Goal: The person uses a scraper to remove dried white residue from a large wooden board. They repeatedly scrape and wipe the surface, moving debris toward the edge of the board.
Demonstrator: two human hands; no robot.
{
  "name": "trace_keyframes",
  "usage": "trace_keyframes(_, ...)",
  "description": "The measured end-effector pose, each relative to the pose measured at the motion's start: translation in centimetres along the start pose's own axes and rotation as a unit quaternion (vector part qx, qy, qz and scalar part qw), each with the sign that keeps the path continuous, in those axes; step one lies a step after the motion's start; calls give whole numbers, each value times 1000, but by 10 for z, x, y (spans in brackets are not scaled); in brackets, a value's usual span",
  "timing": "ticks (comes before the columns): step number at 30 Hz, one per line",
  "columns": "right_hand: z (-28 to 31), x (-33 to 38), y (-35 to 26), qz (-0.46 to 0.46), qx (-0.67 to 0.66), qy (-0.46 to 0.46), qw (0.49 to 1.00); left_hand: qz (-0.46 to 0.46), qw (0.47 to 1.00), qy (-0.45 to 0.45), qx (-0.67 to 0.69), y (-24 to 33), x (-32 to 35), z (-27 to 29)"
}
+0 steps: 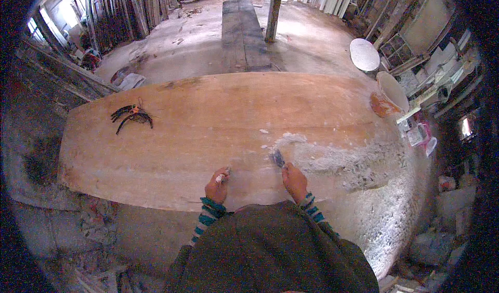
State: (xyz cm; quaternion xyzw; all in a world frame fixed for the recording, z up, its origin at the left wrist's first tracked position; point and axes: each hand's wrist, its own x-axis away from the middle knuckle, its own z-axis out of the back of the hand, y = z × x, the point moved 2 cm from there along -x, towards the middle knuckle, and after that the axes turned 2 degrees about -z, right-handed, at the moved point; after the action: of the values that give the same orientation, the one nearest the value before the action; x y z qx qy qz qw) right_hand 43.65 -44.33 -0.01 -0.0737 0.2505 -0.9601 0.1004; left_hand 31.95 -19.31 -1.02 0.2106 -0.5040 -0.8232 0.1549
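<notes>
My right hand point(295, 183) is closed round the handle of a putty knife point(277, 158). Its grey blade tilts to the upper left against the wooden board point(171, 147). Just beyond the blade tip begins a patch of pale crumbly paste point(332, 157), which spreads rightward over the board. To the left, at the board's near side, my left hand point(216, 187) is closed around something small and whitish that I cannot make out. A curved black stringy bundle point(136, 117) with an orange middle lies on the board's far left.
A white rough-surfaced mass point(392, 225) stands at the board's near right. Beyond the far right corner are a pale bucket point(392, 91) and a white round lid point(365, 55). A dark plank point(242, 33) and a post point(274, 12) stand ahead. Wooden slats line the walls.
</notes>
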Motion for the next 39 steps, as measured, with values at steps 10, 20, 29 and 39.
trace_keyframes(10, -3, 34, 6, 14, 43, -38, 998, 0, 998, 19, 63, -32, 6, -8)
trace_keyframes(20, 6, 26, -8, 31, 66, -89, 993, 62, 996, 1, 64, -18, 3, -2)
trace_keyframes(29, 0, 1, -27, 33, 59, -77, 995, -1, 1000, 2, 16, -17, 6, -1)
trace_keyframes(39, -17, -28, -30, 53, 21, 22, 998, 33, 997, -24, 67, -29, 9, -6)
